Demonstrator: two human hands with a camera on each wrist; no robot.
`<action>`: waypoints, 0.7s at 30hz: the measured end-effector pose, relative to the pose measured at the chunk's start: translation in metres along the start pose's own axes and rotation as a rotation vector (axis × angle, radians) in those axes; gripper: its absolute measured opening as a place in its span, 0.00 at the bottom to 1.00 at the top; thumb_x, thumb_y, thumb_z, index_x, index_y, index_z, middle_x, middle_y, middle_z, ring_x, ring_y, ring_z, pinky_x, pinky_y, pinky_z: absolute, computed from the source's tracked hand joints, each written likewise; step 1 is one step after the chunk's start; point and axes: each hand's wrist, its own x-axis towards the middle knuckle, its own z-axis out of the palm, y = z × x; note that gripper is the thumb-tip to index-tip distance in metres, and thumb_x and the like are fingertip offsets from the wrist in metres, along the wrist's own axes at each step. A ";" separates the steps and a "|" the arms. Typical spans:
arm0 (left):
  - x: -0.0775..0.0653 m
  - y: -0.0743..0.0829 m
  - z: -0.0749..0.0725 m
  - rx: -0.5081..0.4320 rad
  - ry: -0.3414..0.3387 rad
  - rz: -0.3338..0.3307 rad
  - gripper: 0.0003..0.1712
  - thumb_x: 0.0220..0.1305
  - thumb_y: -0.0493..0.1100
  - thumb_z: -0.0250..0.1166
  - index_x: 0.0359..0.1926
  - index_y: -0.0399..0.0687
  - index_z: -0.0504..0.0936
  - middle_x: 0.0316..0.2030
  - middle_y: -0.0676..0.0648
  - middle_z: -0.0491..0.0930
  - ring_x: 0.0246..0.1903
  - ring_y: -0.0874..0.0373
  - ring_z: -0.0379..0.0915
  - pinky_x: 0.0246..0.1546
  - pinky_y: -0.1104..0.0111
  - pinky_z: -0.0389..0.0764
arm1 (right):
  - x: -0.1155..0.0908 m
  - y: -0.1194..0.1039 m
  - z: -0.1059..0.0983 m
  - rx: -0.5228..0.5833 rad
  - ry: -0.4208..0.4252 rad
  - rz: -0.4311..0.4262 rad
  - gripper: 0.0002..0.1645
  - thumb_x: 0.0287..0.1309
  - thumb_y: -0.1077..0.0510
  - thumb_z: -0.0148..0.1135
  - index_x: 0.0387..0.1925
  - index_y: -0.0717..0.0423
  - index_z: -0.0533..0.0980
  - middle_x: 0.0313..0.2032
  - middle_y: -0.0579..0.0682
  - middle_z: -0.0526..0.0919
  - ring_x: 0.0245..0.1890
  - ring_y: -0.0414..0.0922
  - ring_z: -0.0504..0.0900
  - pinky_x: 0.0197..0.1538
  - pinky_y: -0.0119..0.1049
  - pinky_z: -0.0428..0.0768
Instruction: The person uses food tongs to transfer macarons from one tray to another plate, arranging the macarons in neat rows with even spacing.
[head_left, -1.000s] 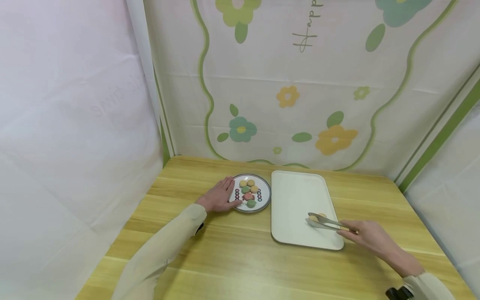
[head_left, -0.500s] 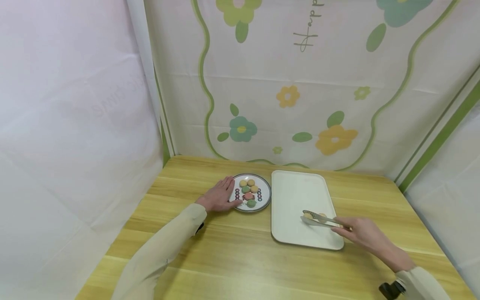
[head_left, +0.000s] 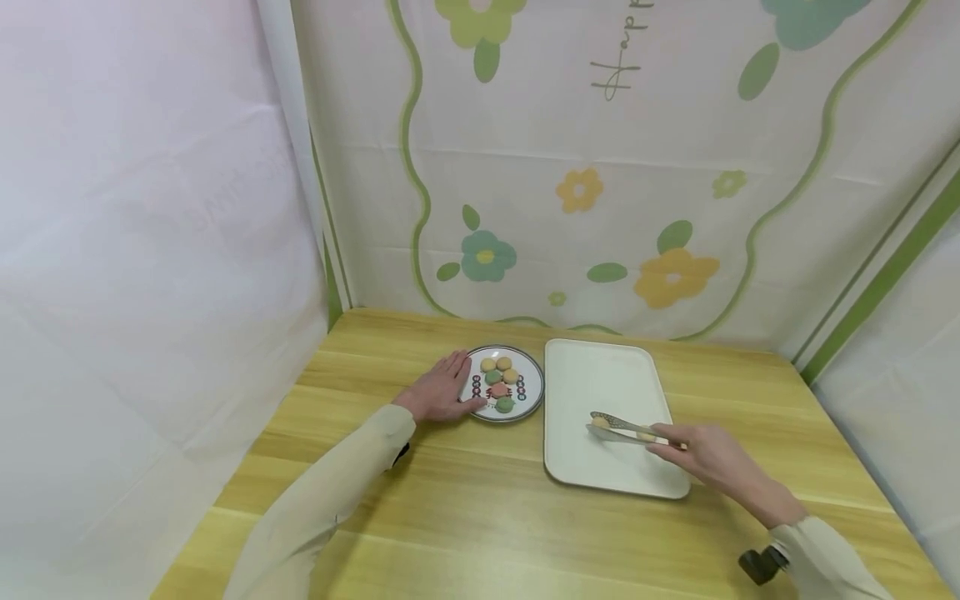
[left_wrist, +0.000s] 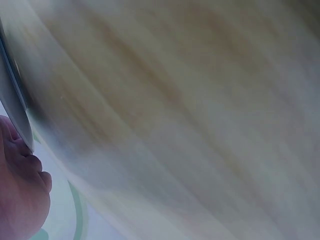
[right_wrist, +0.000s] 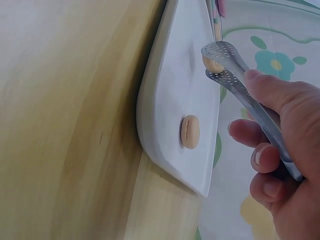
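Observation:
My right hand (head_left: 720,457) grips metal tongs (right_wrist: 270,117) with perforated tips. Between those tips is a pale-yellow macaron (right_wrist: 212,65), held above the white tray (head_left: 592,375). A second pale macaron (right_wrist: 190,132) stays on the tray near its right side, partly behind the tongs in the head view. At left, my left hand (head_left: 442,392) rests with extended fingers on the rim of a round patterned plate (head_left: 529,370). Several macarons lie on that plate: yellow ones, green ones (head_left: 505,405) and a pink one (head_left: 498,390).
Plate and tray stand side by side on a wooden table (head_left: 465,517), almost touching. Behind the table hangs a flower-printed cloth (head_left: 517,192). White cloth walls (head_left: 150,292) close in the left and right sides.
My right hand has moved left over the tray, carrying the tongs and the macaron toward the plate. The other tray macaron and my left hand have stayed in place.

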 end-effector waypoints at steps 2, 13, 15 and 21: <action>0.000 0.000 -0.001 -0.004 0.002 0.002 0.58 0.66 0.78 0.34 0.77 0.36 0.39 0.78 0.37 0.36 0.78 0.46 0.32 0.78 0.58 0.44 | 0.003 -0.001 0.002 -0.002 0.017 -0.023 0.15 0.54 0.51 0.71 0.43 0.51 0.86 0.19 0.28 0.74 0.16 0.24 0.58 0.18 0.23 0.61; 0.002 -0.002 0.002 -0.004 0.010 0.003 0.58 0.66 0.78 0.33 0.77 0.36 0.39 0.78 0.37 0.36 0.78 0.46 0.32 0.78 0.58 0.44 | 0.029 -0.008 0.009 -0.009 0.026 -0.081 0.11 0.55 0.52 0.71 0.40 0.48 0.86 0.19 0.29 0.73 0.16 0.24 0.57 0.18 0.22 0.58; 0.002 -0.002 0.003 -0.002 0.011 0.003 0.58 0.66 0.79 0.33 0.77 0.36 0.39 0.78 0.38 0.37 0.78 0.46 0.32 0.78 0.58 0.44 | 0.034 -0.010 0.011 0.000 0.016 -0.078 0.09 0.56 0.52 0.70 0.39 0.46 0.85 0.19 0.29 0.73 0.16 0.25 0.57 0.18 0.22 0.58; 0.002 -0.002 0.003 -0.001 0.009 0.010 0.59 0.65 0.79 0.32 0.77 0.36 0.39 0.78 0.37 0.37 0.78 0.46 0.33 0.78 0.58 0.45 | 0.047 -0.014 0.020 0.040 -0.025 -0.072 0.03 0.58 0.50 0.69 0.35 0.41 0.83 0.18 0.29 0.72 0.17 0.26 0.59 0.19 0.23 0.59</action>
